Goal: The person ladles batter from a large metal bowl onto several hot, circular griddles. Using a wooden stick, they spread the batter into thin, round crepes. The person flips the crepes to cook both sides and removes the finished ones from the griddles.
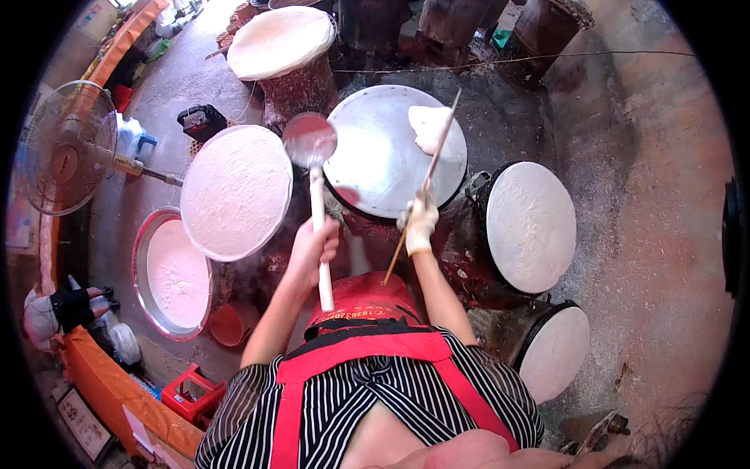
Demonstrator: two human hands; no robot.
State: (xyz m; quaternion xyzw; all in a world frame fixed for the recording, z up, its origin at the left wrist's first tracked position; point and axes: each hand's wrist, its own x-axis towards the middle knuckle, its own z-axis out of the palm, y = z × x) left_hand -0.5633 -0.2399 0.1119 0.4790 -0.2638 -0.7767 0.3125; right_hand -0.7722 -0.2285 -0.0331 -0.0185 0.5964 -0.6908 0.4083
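My bare left hand [321,243] grips the pale handle of a round ladle or paddle [310,140], its disc raised at the left rim of a round metal griddle [375,152]. A white knitted glove covers my right hand [420,221], which is closed round a long thin wooden stick [440,143]. The stick's upper part slants across the griddle, beside a white lump [430,126] of what looks like dough or batter near the griddle's right side. The rest of the griddle's surface shows bare, shiny metal. Left of the ladle lies a large round white sheet [237,193].
Rounds covered in white stand at the right [530,228], lower right [556,354] and top [281,44]. A basin of pale batter [177,272], a red bucket [231,323], a red stool [190,393] and a standing fan [70,146] are left. A person [53,311] is at the far left.
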